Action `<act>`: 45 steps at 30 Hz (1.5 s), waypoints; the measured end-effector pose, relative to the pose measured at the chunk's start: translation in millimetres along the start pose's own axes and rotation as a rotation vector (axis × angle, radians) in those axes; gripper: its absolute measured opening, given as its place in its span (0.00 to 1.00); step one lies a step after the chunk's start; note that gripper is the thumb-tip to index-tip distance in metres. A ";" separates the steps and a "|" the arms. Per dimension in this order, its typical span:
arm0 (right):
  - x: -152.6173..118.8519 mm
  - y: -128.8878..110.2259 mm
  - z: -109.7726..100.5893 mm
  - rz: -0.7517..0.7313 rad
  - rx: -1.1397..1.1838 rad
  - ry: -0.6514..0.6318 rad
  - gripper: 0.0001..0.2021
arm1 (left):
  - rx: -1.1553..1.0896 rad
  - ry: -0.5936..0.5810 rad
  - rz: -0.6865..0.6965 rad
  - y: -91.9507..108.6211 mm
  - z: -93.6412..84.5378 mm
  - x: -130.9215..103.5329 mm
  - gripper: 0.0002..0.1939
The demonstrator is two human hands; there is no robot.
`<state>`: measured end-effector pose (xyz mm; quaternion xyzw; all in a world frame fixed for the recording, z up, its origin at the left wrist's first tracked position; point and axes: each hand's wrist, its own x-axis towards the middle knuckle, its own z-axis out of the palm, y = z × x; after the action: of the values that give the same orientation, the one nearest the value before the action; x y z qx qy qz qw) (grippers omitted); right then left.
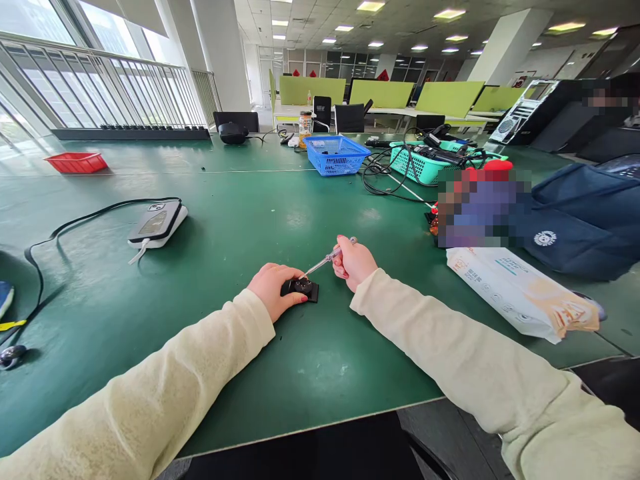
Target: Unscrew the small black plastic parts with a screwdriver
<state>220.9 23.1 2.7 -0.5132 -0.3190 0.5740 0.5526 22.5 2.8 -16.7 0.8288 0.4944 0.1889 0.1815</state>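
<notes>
Flat on the green table [240,247] lies a small black part [310,291] with a round raised middle. My left hand [274,287] grips it from the left, thumb along the near side and fingers on the far side. In my right hand [354,260] is a thin screwdriver [323,263] with a clear handle, fingers closed round it. Its shaft slants down to the left, and the tip meets the top of the black part near my left fingertips. Whether the tip sits in a screw is too small to tell.
To the left, a phone [156,220] rests on a white block with a cable. A red tray [77,162], a blue basket [337,157] and a teal basket [420,167] with cables stand farther back. At right are a tissue pack [515,287] and a navy bag [585,220].
</notes>
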 end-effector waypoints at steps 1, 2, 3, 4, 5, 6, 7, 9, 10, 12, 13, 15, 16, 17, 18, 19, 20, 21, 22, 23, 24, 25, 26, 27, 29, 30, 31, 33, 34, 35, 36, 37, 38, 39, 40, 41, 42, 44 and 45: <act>-0.5 0.0 0.1 -0.007 0.003 0.005 0.20 | 0.002 0.001 0.000 -0.1 0.0 0.1 0.16; -0.9 -0.4 -0.1 -0.016 0.003 0.009 0.20 | 0.003 0.000 -0.001 -0.1 0.0 0.1 0.16; -1.4 -1.2 -0.7 -0.033 -0.001 0.014 0.21 | 0.002 -0.002 -0.002 -0.1 0.0 0.0 0.16; -1.8 -2.2 -1.5 -0.062 -0.009 0.020 0.21 | 0.000 -0.003 -0.002 -0.1 -0.1 -0.2 0.16; -2.2 -3.3 -2.5 -0.098 -0.020 0.027 0.21 | -0.002 -0.004 -0.001 0.0 -0.2 -0.3 0.16; -2.4 -4.3 -3.5 -0.137 -0.030 0.034 0.22 | -0.004 -0.004 0.001 0.0 -0.2 -0.5 0.16; -2.4 -5.1 -4.5 -0.176 -0.038 0.042 0.22 | -0.005 -0.002 0.003 0.0 -0.2 -0.7 0.16; -1.9 -6.0 -6.0 -0.228 -0.045 0.059 0.22 | -0.005 0.004 0.008 0.0 -0.3 -1.0 0.16; -1.5 -6.0 -6.5 -0.241 -0.046 0.067 0.22 | -0.006 0.005 0.009 -0.1 -0.4 -1.2 0.16; -0.7 -5.6 -7.0 -0.255 -0.055 0.083 0.22 | -0.010 0.006 0.012 0.2 -0.8 -1.6 0.16; -0.4 -5.4 -6.9 -0.259 -0.059 0.092 0.22 | -0.014 0.005 0.016 0.5 -1.0 -1.8 0.16; -0.4 -5.2 -6.5 -0.266 -0.061 0.103 0.22 | -0.017 0.003 0.018 1.3 -1.5 -1.9 0.16; -0.6 -5.3 -6.3 -0.269 -0.059 0.107 0.22 | -0.014 0.000 0.016 1.8 -1.8 -1.9 0.16; -0.9 -5.5 -6.0 -0.271 -0.055 0.108 0.22 | -0.010 -0.003 0.013 2.3 -2.2 -1.9 0.16; -1.3 -5.8 -5.7 -0.270 -0.050 0.109 0.22 | -0.006 -0.006 0.006 2.8 -2.7 -1.9 0.16; -1.8 -6.1 -5.4 -0.269 -0.046 0.110 0.22 | -0.003 -0.008 0.003 3.3 -3.4 -2.1 0.16; -2.3 -6.3 -5.3 -0.268 -0.044 0.111 0.22 | -0.005 -0.010 0.006 3.7 -4.2 -2.5 0.17; -2.7 -6.5 -5.2 -0.270 -0.045 0.112 0.22 | -0.011 -0.013 0.016 4.1 -5.1 -3.0 0.17; -3.0 -6.6 -5.2 -0.272 -0.050 0.110 0.22 | -0.018 -0.016 0.027 4.4 -6.0 -3.5 0.16; -3.2 -6.5 -5.4 -0.278 -0.059 0.107 0.22 | -0.026 -0.019 0.038 4.7 -6.8 -4.1 0.17; -3.2 -6.3 -5.8 -0.290 -0.072 0.105 0.22 | -0.032 -0.022 0.045 4.9 -7.5 -4.5 0.17; -2.9 -5.9 -6.2 -0.307 -0.089 0.105 0.22 | -0.033 -0.023 0.044 5.1 -8.0 -4.9 0.17; -2.4 -5.4 -6.7 -0.328 -0.106 0.107 0.22 | -0.032 -0.022 0.038 5.3 -8.3 -5.1 0.17; -1.7 -4.9 -7.3 -0.349 -0.122 0.110 0.22 | -0.030 -0.021 0.032 5.5 -8.5 -5.2 0.16; -0.1 -3.8 -8.1 -0.375 -0.133 0.109 0.23 | -0.028 -0.023 0.029 5.8 -8.6 -5.3 0.16; 0.6 -3.3 -8.3 -0.373 -0.122 0.103 0.23 | -0.029 -0.026 0.031 6.0 -8.6 -5.3 0.16; 1.2 -3.0 -8.3 -0.358 -0.100 0.091 0.23 | -0.031 -0.030 0.035 6.3 -8.7 -5.4 0.16; 1.9 -2.6 -8.0 -0.296 -0.050 0.063 0.23 | -0.034 -0.036 0.039 6.8 -8.9 -5.6 0.16; 2.1 -2.5 -7.8 -0.255 -0.031 0.050 0.23 | -0.035 -0.037 0.039 7.0 -9.0 -5.7 0.15; 2.3 -2.3 -7.7 -0.214 -0.020 0.039 0.22 | -0.034 -0.038 0.039 7.2 -9.1 -5.8 0.15; 2.6 -2.0 -7.7 -0.177 -0.014 0.031 0.22 | -0.032 -0.037 0.037 7.4 -9.1 -5.9 0.15; 3.0 -1.5 -7.8 -0.148 -0.011 0.027 0.22 | -0.030 -0.037 0.034 7.5 -9.0 -5.9 0.14; 3.6 -0.9 -7.9 -0.128 -0.007 0.026 0.22 | -0.026 -0.037 0.032 7.6 -9.0 -5.9 0.14; 4.4 -0.2 -8.1 -0.115 -0.001 0.026 0.22 | -0.024 -0.038 0.032 7.8 -9.0 -5.9 0.14; 5.3 0.6 -8.3 -0.108 0.006 0.029 0.21 | -0.022 -0.041 0.034 7.9 -8.9 -5.9 0.14; 6.1 1.2 -8.5 -0.105 0.011 0.032 0.21 | -0.020 -0.044 0.036 8.1 -8.9 -5.9 0.14; 6.8 1.8 -8.5 -0.105 0.014 0.032 0.20 | -0.019 -0.047 0.038 8.3 -8.9 -5.9 0.14; 7.5 2.1 -8.4 -0.107 0.018 0.028 0.20 | -0.015 -0.050 0.041 8.6 -8.9 -5.8 0.14; 7.4 2.0 -8.2 -0.107 0.019 0.026 0.20 | -0.013 -0.049 0.040 8.6 -8.8 -5.8 0.14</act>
<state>229.0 28.2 -3.1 -0.4975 -0.3336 0.5398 0.5915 22.1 -5.2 -5.7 0.8418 0.4718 0.1753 0.1950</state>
